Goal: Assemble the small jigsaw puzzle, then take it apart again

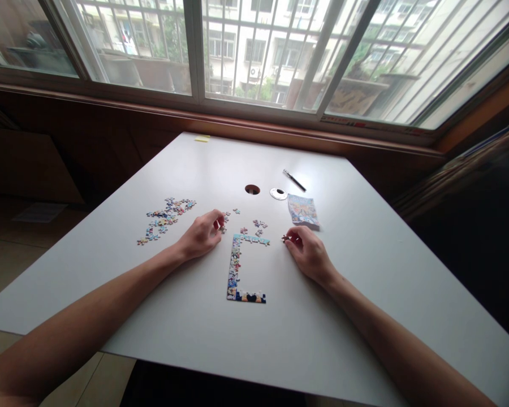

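Note:
Between the thumb and fingers of my right hand (309, 251) is a small dark jigsaw piece (284, 239), just right of the partly joined puzzle border (233, 265). That border forms a C shape: a top row, a left side and a bottom row, with its right side open. My left hand (203, 233) is pinched at another jigsaw piece (223, 229), beside the border's upper left corner. Several loose pieces (258, 224) lie above the top row. A larger heap of loose pieces (165, 217) spreads left of my left hand.
A small picture box or packet (303, 210) lies beyond my right hand, with a pen (294, 180) behind it. The white table (186, 339) has a round cable hole (251, 190) and a metal ring cover (279, 194). Yellow strips (202, 138) lie at the far edge, below barred windows.

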{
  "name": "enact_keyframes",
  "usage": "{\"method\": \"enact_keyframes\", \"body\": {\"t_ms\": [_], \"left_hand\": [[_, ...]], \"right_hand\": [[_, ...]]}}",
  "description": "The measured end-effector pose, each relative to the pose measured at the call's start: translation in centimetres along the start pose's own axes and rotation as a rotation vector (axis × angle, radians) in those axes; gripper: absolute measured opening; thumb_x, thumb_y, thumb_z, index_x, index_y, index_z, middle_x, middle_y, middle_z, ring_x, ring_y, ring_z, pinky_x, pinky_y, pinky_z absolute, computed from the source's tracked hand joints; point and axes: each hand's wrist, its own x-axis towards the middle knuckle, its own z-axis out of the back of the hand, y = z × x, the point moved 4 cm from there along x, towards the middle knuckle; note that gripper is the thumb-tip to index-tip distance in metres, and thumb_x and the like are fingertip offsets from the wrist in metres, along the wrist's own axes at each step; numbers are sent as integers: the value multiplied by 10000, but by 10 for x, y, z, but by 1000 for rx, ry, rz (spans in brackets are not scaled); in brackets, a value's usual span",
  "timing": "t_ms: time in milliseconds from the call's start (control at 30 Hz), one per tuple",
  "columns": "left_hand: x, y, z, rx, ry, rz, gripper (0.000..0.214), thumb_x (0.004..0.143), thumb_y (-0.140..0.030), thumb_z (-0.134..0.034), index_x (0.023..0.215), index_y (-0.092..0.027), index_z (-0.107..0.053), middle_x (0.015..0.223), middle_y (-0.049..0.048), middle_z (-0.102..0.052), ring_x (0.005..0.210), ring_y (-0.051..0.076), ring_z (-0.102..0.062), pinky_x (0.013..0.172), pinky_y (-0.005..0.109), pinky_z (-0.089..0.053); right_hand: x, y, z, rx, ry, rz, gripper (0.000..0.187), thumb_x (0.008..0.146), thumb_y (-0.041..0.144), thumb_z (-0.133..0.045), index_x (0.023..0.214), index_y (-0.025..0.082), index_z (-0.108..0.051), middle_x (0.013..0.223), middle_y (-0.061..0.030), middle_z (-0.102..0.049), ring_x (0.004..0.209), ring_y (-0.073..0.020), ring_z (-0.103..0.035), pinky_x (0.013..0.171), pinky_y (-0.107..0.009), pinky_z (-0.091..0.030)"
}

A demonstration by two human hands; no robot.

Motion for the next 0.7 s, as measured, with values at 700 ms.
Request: {"method": "enact_keyframes", "body": {"t_ms": [700], "left_hand": [[0,7,4,17,-76,117,343,715,16,-451,980,-191,-516,919,39,-603,805,168,-588,705,286,-481]], "right_hand": [[1,1,1,14,-9,-11,96,887,161,-504,946,209,-562,919,-66,-588,781,-206,-570,722,-358,-504]]}}
